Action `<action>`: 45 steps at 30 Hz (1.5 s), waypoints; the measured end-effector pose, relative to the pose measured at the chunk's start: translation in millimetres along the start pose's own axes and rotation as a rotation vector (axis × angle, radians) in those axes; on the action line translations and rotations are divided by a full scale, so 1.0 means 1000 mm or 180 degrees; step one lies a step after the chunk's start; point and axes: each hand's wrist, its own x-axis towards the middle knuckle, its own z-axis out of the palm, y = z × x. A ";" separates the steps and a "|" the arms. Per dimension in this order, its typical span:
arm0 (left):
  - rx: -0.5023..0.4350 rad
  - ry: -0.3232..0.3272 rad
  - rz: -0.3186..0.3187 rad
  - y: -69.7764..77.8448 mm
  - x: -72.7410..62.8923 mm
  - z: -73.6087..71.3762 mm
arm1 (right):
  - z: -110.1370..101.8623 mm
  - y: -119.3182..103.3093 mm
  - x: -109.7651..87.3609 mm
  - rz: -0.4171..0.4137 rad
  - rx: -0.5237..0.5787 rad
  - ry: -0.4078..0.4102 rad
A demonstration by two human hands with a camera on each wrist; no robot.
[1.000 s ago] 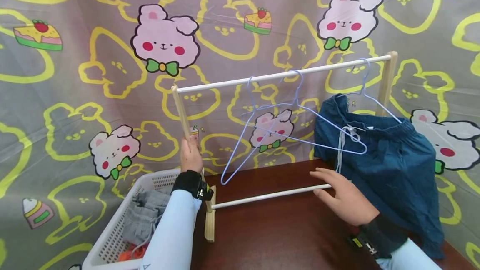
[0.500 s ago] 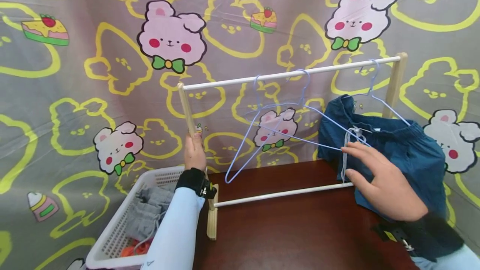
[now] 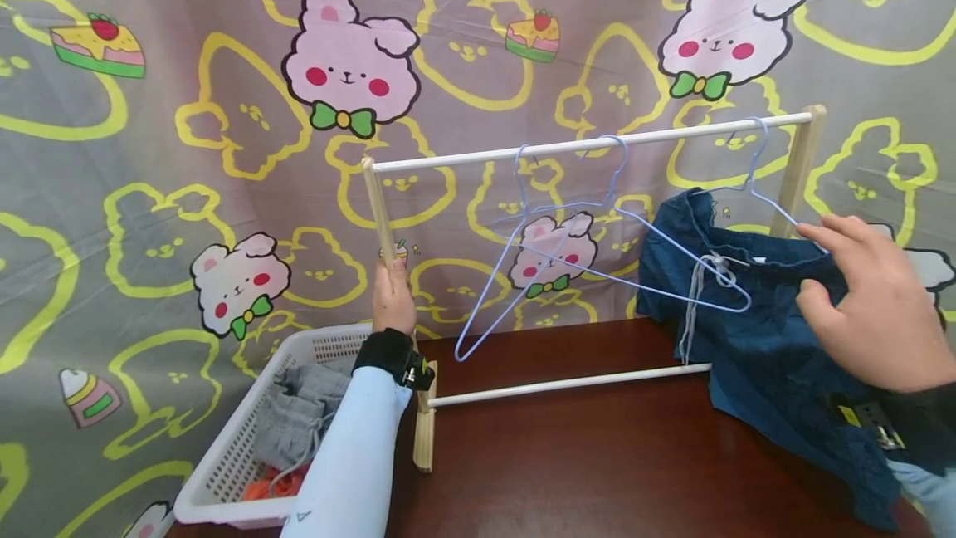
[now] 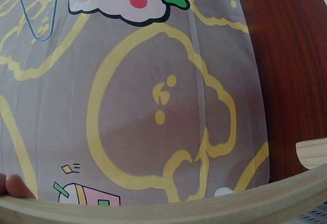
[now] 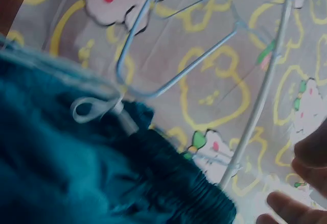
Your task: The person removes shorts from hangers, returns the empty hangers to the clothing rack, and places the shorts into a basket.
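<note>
My left hand (image 3: 393,297) grips the left wooden post (image 3: 379,218) of a small clothes rack, whose white top bar (image 3: 478,158) carries several hangers. Blue shorts (image 3: 754,297) with a white drawstring hang from the rightmost hanger (image 3: 769,193). In front of the shorts' right side is my right hand (image 3: 881,305), its fingers spread and holding nothing. Two bare blue hangers (image 3: 672,299) hang at the middle of the bar. In the right wrist view the shorts' gathered waistband (image 5: 179,168) lies close by, with fingertips (image 5: 291,206) at the right edge.
A white plastic basket (image 3: 217,455) stands at the left, holding grey drawstring clothing (image 3: 295,413) and something orange (image 3: 272,484). The rack's lower bar (image 3: 568,386) runs just above the dark red-brown table (image 3: 597,455). Behind hangs a patterned curtain (image 3: 463,48).
My right hand has moved right and up, from beside the lower bar to in front of the shorts' right side. The left hand keeps its grip on the post. The view has shifted slightly.
</note>
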 end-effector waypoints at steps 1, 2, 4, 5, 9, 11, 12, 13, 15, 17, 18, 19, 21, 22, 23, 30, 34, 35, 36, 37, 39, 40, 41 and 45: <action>0.0008 0.0003 -0.0002 0.001 0.000 0.000 | 0.001 0.003 0.002 0.0057 -0.0059 -0.0053; 0.0008 0.0004 -0.0011 0.002 0.000 0.000 | 0.002 0.006 0.004 0.0109 -0.0119 -0.0100; -0.0006 0.0008 -0.0035 0.003 0.000 0.000 | 0.004 0.012 0.009 0.0233 -0.0206 -0.0187; -0.0011 0.0011 -0.0046 0.004 -0.001 0.000 | 0.005 0.015 0.011 0.0300 -0.0251 -0.0234; -0.0017 0.0005 -0.0050 0.005 -0.002 0.000 | 0.008 0.027 0.019 0.0531 -0.0326 -0.0441; -0.0013 -0.0008 -0.0034 0.004 -0.002 -0.001 | 0.009 0.032 0.021 0.0608 -0.0346 -0.0538; -0.0003 -0.0019 -0.0032 0.004 -0.002 -0.001 | 0.010 0.034 0.022 0.0638 -0.0347 -0.0581; 0.0000 -0.0028 -0.0032 0.003 -0.002 -0.002 | 0.011 0.035 0.023 0.0670 -0.0349 -0.0625; -0.0005 -0.0033 -0.0029 0.001 -0.002 -0.003 | 0.015 0.036 0.023 0.0727 -0.0359 -0.0695; 0.0001 -0.0046 -0.0042 0.000 -0.003 -0.005 | 0.018 0.037 0.022 0.0777 -0.0366 -0.0758; 0.0009 -0.0053 -0.0047 -0.001 -0.004 -0.005 | 0.019 0.037 0.023 0.0791 -0.0371 -0.0778; 0.0012 -0.0055 -0.0037 -0.001 -0.004 -0.006 | 0.020 0.038 0.023 0.0798 -0.0376 -0.0796; 0.0025 -0.0064 -0.0018 -0.002 -0.004 -0.006 | 0.020 0.039 0.024 0.0795 -0.0365 -0.0826; 0.0029 -0.0067 -0.0015 -0.002 -0.004 -0.005 | 0.020 0.040 0.025 0.0797 -0.0333 -0.0844; 0.0025 -0.0063 -0.0005 -0.001 -0.004 -0.005 | 0.020 0.041 0.026 0.0791 -0.0293 -0.0865; -0.0045 0.0003 -0.0013 0.002 -0.003 -0.002 | 0.023 0.045 0.033 0.0923 0.0055 -0.1053; -0.0030 0.0021 -0.0015 0.001 -0.002 0.000 | 0.024 0.046 0.036 0.0918 0.0212 -0.1103; -0.0035 0.0022 -0.0026 0.001 -0.003 0.000 | 0.024 0.047 0.037 0.0932 0.0271 -0.1110; -0.0021 0.0030 -0.0033 0.000 -0.003 0.000 | 0.024 0.047 0.037 0.0952 0.0337 -0.1116; -0.0009 0.0031 -0.0047 0.000 -0.003 0.000 | 0.024 0.047 0.037 0.0982 0.0411 -0.1119; 0.0002 0.0027 -0.0066 0.000 -0.004 -0.001 | 0.023 0.048 0.036 0.1020 0.0521 -0.1103; 0.0012 0.0018 -0.0072 0.000 -0.005 -0.001 | 0.023 0.047 0.036 0.1019 0.0557 -0.1082; 0.0019 0.0014 -0.0071 0.000 -0.005 -0.001 | 0.022 0.047 0.035 0.1022 0.0592 -0.1055; 0.0012 0.0005 -0.0018 0.000 -0.004 -0.001 | 0.018 0.042 0.035 0.1058 0.0624 -0.0830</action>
